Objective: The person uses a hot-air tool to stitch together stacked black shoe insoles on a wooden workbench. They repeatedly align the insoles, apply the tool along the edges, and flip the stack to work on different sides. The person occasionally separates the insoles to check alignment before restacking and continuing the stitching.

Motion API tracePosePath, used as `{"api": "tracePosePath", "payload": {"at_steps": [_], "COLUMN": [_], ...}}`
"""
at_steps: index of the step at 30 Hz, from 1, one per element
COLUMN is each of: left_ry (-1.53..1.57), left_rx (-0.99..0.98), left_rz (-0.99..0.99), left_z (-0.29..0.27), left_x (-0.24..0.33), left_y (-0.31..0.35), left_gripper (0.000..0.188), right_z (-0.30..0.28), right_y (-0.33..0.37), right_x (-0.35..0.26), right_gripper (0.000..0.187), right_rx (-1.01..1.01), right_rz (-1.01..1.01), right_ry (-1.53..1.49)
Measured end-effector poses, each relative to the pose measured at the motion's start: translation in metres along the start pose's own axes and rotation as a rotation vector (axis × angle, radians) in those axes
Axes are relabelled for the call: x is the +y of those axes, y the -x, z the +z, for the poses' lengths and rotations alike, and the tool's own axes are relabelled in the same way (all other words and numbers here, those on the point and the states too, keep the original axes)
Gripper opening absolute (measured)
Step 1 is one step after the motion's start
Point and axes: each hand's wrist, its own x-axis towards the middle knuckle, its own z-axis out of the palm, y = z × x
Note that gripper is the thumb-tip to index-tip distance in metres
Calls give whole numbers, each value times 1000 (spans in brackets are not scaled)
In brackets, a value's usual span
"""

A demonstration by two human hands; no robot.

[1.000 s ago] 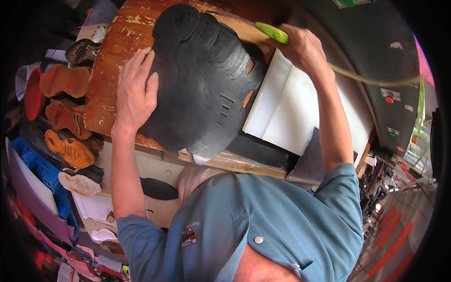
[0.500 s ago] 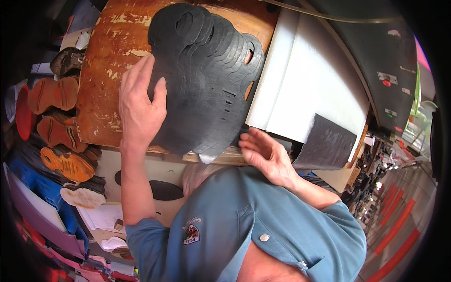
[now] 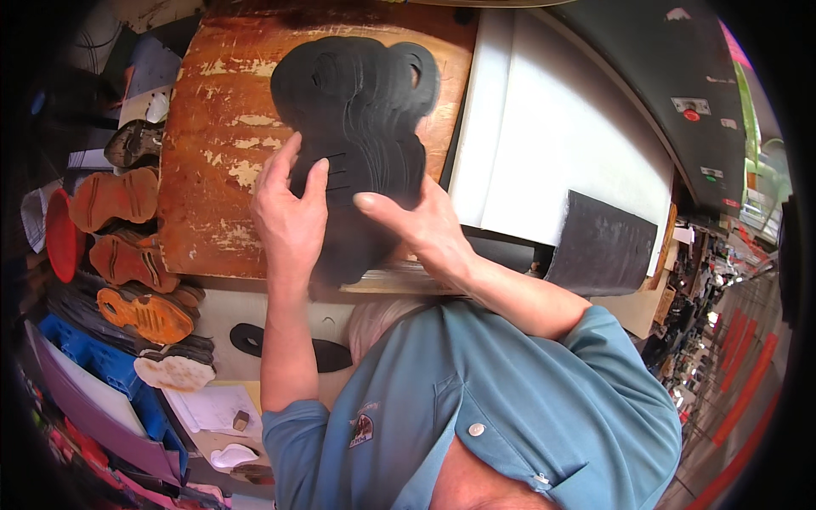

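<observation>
A stack of thin black sole-shaped sheets (image 3: 361,136) lies on a worn brown wooden board (image 3: 217,183). Rounded lobes make up its far end, with a hole near the far right, and several narrow slits cross its middle. My left hand (image 3: 289,225) is at the stack's left edge, its thumb over the top sheet. From the right, my right hand (image 3: 429,229) clasps the opposite edge, thumb on top and fingers hidden beyond the side. The sheets' edges lie close together, slightly stepped on the right.
On the left are brown sole-shaped pieces (image 3: 115,200), an orange one (image 3: 144,314) and a red round object (image 3: 63,234). A white surface (image 3: 544,127) with a dark sheet (image 3: 602,242) on it is at right. A dark machine panel (image 3: 663,76) stands beyond it.
The fanned-out sheets are now squeezed into a narrower, neater stack. My right hand has moved from beside the near end up onto the right edge; my left hand still flanks the left.
</observation>
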Motion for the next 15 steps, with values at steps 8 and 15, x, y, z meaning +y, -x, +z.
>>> {"api": "tracePosePath", "payload": {"at_steps": [8,15], "left_ry": [352,1172], "left_rx": [-110,-449], "left_rz": [-110,-473], "left_z": [-6,-33], "left_x": [27,44], "left_y": [15,33], "left_gripper": [61,56], "right_z": [-4,-10], "right_y": [-7,11], "right_x": [-13,-22], "right_gripper": [66,56], "right_rx": [-70,-271], "right_rz": [-9,-127], "right_ry": [-70,-239]}}
